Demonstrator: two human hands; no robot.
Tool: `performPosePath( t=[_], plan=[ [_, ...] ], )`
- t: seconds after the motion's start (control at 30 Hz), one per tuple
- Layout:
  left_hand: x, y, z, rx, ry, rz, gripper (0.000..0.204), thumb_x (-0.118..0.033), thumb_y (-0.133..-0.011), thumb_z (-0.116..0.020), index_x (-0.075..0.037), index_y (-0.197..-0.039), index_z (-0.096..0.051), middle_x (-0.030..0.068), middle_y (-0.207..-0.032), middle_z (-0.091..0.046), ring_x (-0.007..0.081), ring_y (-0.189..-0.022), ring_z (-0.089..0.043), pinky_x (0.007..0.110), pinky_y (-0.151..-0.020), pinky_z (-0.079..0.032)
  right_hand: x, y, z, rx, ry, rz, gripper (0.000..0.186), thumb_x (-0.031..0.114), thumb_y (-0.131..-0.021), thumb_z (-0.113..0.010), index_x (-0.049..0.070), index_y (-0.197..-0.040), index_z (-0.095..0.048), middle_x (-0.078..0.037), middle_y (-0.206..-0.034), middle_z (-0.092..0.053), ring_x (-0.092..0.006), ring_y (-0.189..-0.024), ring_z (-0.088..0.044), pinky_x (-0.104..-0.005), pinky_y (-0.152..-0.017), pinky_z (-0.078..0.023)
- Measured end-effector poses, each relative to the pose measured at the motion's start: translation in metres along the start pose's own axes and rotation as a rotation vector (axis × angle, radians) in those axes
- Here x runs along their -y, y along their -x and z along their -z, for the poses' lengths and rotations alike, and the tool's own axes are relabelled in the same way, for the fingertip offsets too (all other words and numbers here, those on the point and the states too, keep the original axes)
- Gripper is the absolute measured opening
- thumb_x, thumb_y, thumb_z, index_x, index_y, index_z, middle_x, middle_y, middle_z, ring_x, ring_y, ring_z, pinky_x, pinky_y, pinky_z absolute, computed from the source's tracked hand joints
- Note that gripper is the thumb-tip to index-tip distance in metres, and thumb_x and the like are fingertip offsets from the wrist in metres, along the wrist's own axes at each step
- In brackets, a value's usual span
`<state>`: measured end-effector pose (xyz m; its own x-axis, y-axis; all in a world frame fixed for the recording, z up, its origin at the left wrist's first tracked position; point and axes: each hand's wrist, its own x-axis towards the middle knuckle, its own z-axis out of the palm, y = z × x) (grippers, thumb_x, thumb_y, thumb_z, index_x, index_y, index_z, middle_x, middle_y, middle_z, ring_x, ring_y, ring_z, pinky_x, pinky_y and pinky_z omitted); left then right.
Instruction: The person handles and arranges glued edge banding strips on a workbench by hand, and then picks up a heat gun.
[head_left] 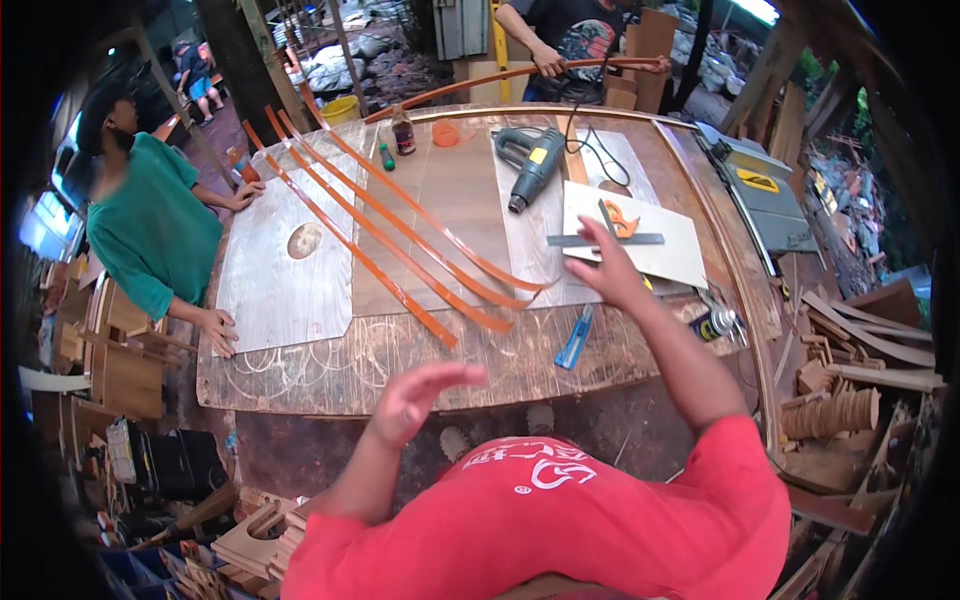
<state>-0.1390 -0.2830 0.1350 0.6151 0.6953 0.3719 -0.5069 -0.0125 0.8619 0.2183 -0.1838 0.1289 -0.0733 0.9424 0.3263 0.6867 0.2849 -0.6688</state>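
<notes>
My left hand [418, 402] is raised before the table's near edge, fingers stretched out and holding nothing. Over the pale board on the right hovers my right hand [608, 270], its fingers apart, close to a combination square [636, 239] with an orange head; whether it touches the square I cannot tell. Several long, glossy orange-brown strips [385, 238] lie slantwise across the table, their near ends curving. A blue utility knife [574, 338] rests near the front edge between my hands. Farther back is a grey-green heat gun [533, 165] with a black cord.
A person in green [160, 220] on the left rests both hands at a whitish panel [280, 290] with a round hole. Across the wooden table [290, 375], another person holds a long strip [470, 82]. A spray can [713, 324] lies right; a dark bottle [403, 132] stands far back.
</notes>
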Motion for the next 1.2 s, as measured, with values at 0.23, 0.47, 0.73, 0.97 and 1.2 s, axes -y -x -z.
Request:
performPosePath(
  t=[0.23, 0.47, 0.73, 0.97, 1.2],
  plan=[
    [0.016, 0.039, -0.059, -0.416, -0.340, 0.427, 0.041, 0.000, -0.088, -0.051, 0.004, -0.129, -0.047, 0.0160, -0.119, -0.062, 0.0151, -0.109, -0.057, 0.026, -0.094, -0.040, -0.138, -0.214, -0.049, 0.255, 0.723, 0.388, 0.047, 0.007, -0.080, -0.056, 0.012, -0.125, -0.048, -0.012, -0.113, -0.054, -0.0300, -0.111, -0.051, -0.0392, -0.088, -0.046],
    [0.048, 0.082, -0.129, -1.094, -0.430, 0.525, 0.015, 0.002, -0.082, -0.062, 0.003, -0.095, -0.068, 0.0129, -0.093, -0.070, 0.0196, -0.093, -0.066, 0.038, -0.096, -0.043, -0.191, -0.301, -0.090, 0.607, 1.063, 0.459, 0.049, 0.010, -0.079, -0.060, 0.021, -0.125, -0.049, -0.003, -0.118, -0.055, -0.0216, -0.121, -0.046, -0.0445, -0.106, -0.031],
    [0.059, 0.085, -0.148, -1.134, -0.508, 0.444, 0.006, 0.004, -0.076, -0.066, 0.005, -0.081, -0.069, 0.0136, -0.079, -0.070, 0.0207, -0.086, -0.067, 0.039, -0.092, -0.046, -0.177, -0.301, -0.055, 0.685, 1.139, 0.619, 0.052, 0.013, -0.079, -0.061, 0.023, -0.129, -0.048, -0.007, -0.118, -0.056, -0.0240, -0.121, -0.046, -0.0456, -0.109, -0.026],
    [0.040, 0.100, -0.135, -1.164, -0.531, 0.440, 0.010, -0.005, -0.082, -0.066, 0.002, -0.075, -0.066, 0.0153, -0.072, -0.068, 0.0235, -0.085, -0.067, 0.039, -0.089, -0.047, -0.123, -0.294, 0.000, 0.533, 1.047, 0.648, 0.068, 0.022, -0.053, -0.080, 0.018, -0.115, -0.051, -0.010, -0.108, -0.055, -0.0281, -0.110, -0.050, -0.0473, -0.106, -0.029],
    [0.006, 0.109, -0.092, -0.977, -0.521, 0.263, 0.057, -0.044, -0.096, -0.042, 0.008, -0.096, -0.065, 0.0184, -0.081, -0.069, 0.0258, -0.087, -0.066, 0.039, -0.090, -0.046, -0.012, -0.205, 0.109, 0.096, 0.640, 0.516, 0.074, 0.027, -0.056, -0.076, 0.013, -0.122, -0.044, -0.016, -0.098, -0.057, -0.0343, -0.096, -0.057, -0.0434, -0.080, -0.049]
  ],
)
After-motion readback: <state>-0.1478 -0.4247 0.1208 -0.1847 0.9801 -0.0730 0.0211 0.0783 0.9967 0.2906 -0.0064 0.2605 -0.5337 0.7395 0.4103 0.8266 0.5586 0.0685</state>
